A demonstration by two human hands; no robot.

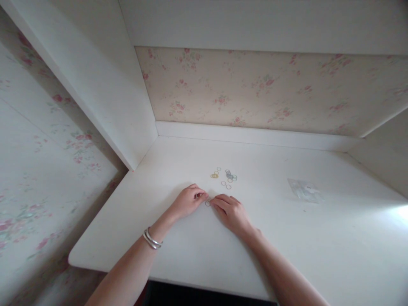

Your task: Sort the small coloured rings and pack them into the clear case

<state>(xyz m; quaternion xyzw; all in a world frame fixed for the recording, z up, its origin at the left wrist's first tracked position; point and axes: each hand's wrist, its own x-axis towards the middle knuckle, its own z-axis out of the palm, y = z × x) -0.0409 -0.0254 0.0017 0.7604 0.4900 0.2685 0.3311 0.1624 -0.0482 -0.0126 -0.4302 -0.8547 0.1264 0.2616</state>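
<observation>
Between my two hands a small thin ring (208,203) shows at the fingertips, close to the white desktop. My left hand (189,200), with silver bangles (152,239) on its wrist, is closed in a pinch of thumb and forefinger at the ring's upper left. From the other side my right hand (231,210) has its fingers drawn together, with the tips against the ring's right edge. Just beyond lie a small group of gold-coloured rings (214,175), a cluster of silver-grey rings (229,174) and a pair of loose pinkish rings (228,187).
A clear plastic bag (305,191) with something pale in it lies to the right on the white desk (261,263). A white side panel (105,85) stands at the left, and a flower-papered wall (248,89) closes off the back below a white overhead board (255,25).
</observation>
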